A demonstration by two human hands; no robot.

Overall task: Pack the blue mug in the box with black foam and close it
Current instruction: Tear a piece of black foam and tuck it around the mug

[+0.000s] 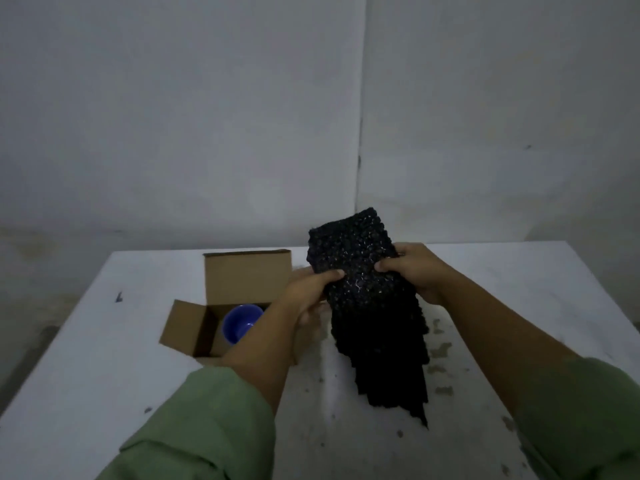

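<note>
An open cardboard box (242, 278) stands on the white table, its back flap upright and its left flap spread out. Inside it sits the blue mug (240, 322), mouth up, partly hidden by my left forearm. To the right of the box, above the table, both hands hold a stack of black foam sheets (374, 306). My left hand (311, 292) grips its left edge, thumb on top. My right hand (419, 271) grips its right edge. The lower part of the foam hangs down toward me.
The white table (104, 358) has dark specks and stains on its right half. Grey walls meet in a corner behind it. The table's left edge runs diagonally at the lower left.
</note>
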